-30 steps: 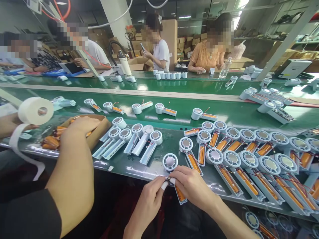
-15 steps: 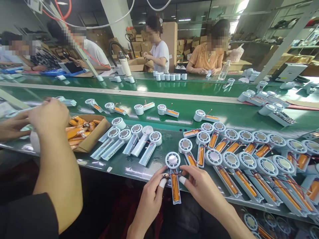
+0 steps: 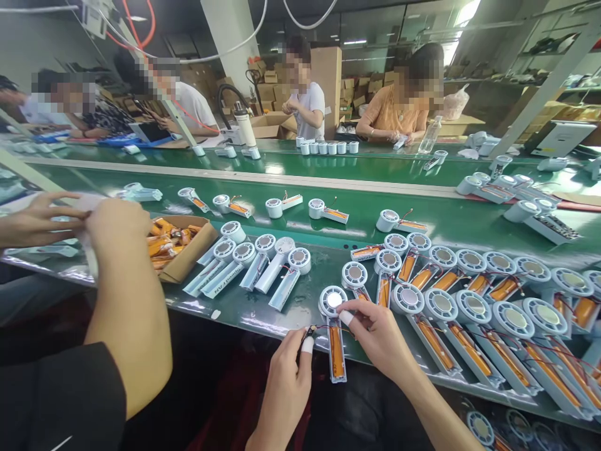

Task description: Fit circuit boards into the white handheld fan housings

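Note:
A handheld fan (image 3: pixel 337 351) with an open handle lies at the bench's near edge, an orange battery and thin wires inside it. My left hand (image 3: pixel 286 369) is left of the handle, its thumb and forefinger closed on a small circuit board (image 3: pixel 310 331) with red wires leading to the fan. White covers wrap both my thumb tips. At the lower right of the round fan head, my right hand (image 3: pixel 375 335) has its thumb and forefinger closed together at the rim. What lies between those fingertips is largely hidden.
Rows of open fans (image 3: pixel 467 307) crowd the right side. Several closed-looking fans (image 3: pixel 225 275) lie left of centre, beside a cardboard box (image 3: pixel 190 254) of orange batteries. A neighbour's arm (image 3: pixel 126 300) reaches in at left. Behind runs a green conveyor (image 3: pixel 282 172) carrying fans.
My right hand has moved up from beside the handle to the fan head's rim, its fingers closing together. The left hand keeps hold of the circuit board. The view has shifted slightly.

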Tool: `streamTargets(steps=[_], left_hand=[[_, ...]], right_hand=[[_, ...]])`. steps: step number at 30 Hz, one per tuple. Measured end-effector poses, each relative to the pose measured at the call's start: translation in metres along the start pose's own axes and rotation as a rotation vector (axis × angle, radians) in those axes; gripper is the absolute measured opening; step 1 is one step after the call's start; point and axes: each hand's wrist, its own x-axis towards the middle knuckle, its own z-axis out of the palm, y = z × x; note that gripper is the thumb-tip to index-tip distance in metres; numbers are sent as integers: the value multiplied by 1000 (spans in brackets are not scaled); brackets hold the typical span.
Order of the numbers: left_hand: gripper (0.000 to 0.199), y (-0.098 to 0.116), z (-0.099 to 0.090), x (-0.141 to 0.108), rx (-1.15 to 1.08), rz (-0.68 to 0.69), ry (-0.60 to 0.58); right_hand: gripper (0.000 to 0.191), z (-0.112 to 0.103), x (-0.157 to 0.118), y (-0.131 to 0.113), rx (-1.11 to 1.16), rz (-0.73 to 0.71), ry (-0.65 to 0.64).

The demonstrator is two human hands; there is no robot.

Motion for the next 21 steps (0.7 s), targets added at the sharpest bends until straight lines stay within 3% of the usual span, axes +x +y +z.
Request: streamTargets(steps=[5, 11, 16, 21], left_hand=[[31, 7, 2, -4, -108, -122, 13], [21, 17, 1, -4, -157, -95, 39], [17, 13, -1, -5, -118, -120, 21], [21, 13, -4, -6, -88, -157, 20]], right_hand=[[22, 9, -2, -6, -37, -64, -33], [20, 27, -2, -11, -95, -175, -28], [34, 27, -3, -6, -165, -338, -93], [25, 22, -2, -8, -218, -281, -85]])
